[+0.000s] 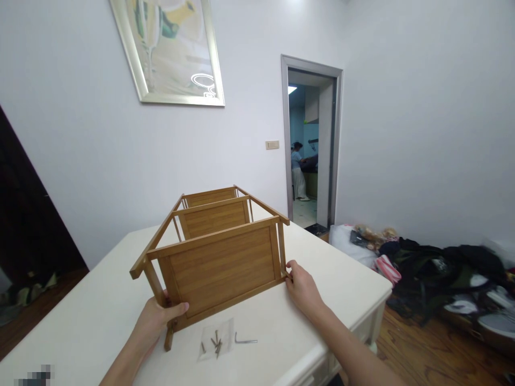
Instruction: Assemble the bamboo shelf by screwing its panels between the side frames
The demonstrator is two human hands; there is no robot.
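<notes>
A brown wooden shelf rack (223, 268) with three panels lies on its side on a white table (317, 265). My left hand (155, 319) is closed around its near left corner, the thumb pressed against the panel's face. At the near right corner, my right hand (301, 284) grips the frame between thumb and fingers. In front of the rack, a clear plastic bag (227, 332) lies flat with several screws (217, 344) on it or in it; I cannot tell which. Beside the bag rests an L-shaped hex key (246, 341).
A framed picture (181, 100) hangs on the wall behind the table. Through a doorway (285, 134) on the right, a person (298, 169) stands in another room. Bags and clothes (434, 268) are piled along the right wall, beside the wooden floor (410, 343).
</notes>
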